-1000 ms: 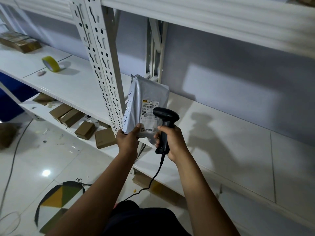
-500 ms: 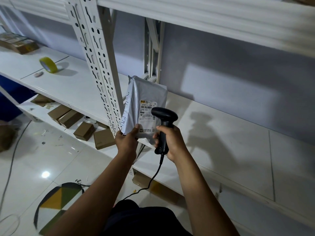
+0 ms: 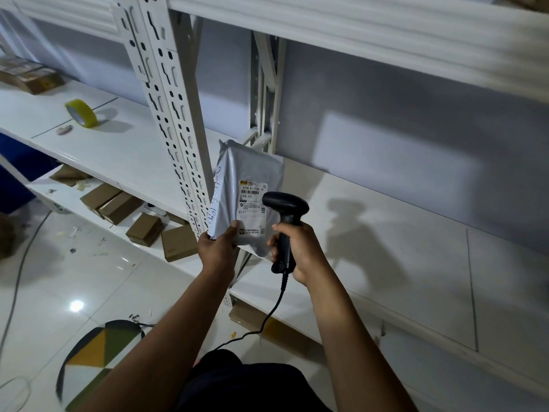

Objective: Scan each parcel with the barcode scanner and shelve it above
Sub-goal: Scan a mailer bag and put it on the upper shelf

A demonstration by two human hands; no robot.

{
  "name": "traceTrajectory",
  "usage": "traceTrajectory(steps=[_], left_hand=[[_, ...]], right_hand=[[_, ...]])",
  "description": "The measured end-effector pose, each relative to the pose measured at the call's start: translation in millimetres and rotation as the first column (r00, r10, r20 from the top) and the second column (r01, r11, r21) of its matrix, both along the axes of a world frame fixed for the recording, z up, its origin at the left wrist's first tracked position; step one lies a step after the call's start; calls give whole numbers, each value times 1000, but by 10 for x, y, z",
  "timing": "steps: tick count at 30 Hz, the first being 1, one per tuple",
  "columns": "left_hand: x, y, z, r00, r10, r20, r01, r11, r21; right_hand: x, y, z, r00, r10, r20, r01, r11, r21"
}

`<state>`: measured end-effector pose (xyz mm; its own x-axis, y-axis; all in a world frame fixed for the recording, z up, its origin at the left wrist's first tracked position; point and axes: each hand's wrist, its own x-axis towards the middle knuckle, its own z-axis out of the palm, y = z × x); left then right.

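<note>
Head view. We see a grey plastic parcel (image 3: 248,171) held upright in front of the white shelf (image 3: 386,251), just right of the perforated upright post (image 3: 166,99). It rises above the left hand (image 3: 217,248), which pinches its lower left corner, thumb on the front face and the other fingers hidden behind it. The right hand (image 3: 301,248) sits just beside the parcel's lower right edge, fingers curled fully round the handle of the black barcode scanner (image 3: 285,205). The scanner's head overlaps the right margin of the parcel's white shipping label (image 3: 252,203) and faces it; we cannot tell whether the two touch. A black cable (image 3: 269,315) hangs from the handle's base between the forearms. On the label we read "K117" twice, in the top line of print and again lower down, above a block of small characters too fine to make out; a barcode lies between them. Blue handwriting runs along the parcel's left edge, and we cannot read it with certainty. Farther left on the shelf stands a yellow tape roll (image 3: 80,112), and brown cardboard boxes (image 3: 118,205) lie on the level below.
</note>
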<state>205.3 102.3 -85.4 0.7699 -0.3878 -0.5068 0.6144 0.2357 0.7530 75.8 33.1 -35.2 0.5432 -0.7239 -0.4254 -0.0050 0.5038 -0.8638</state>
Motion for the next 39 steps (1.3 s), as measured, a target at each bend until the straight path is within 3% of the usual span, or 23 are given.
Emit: traceTrajectory(steps=[16,21,25,28,33,36,39], left_hand=[[64,-15,-7,999,-14,-33,15,1000,20],[119,14,-12,999,-42,26,41,997,63],[200,11,-36,990,-70,120,56,992,116],[212,2,-6,981,-85,176,60,988,139],[287,-33,21,979,-115,165,96,988,119],[347,-67,0,983,-114,141,103,991,84],[386,-116,-35,989,-109,96,105,993,49]], right_hand=[[-4,-95,-97,999,12,-42,-11,1000,12],[50,-132,-352,982,-169,-89,171,985,15],[100,-225,-684,947,-292,-136,318,916,243],[171,-338,-860,941,-299,-160,335,893,301],[337,-590,-1003,959,-250,-134,277,926,256],[417,-720,-1163,932,-185,-311,205,978,33],[524,-830,-1244,902,-194,-386,182,981,-66]])
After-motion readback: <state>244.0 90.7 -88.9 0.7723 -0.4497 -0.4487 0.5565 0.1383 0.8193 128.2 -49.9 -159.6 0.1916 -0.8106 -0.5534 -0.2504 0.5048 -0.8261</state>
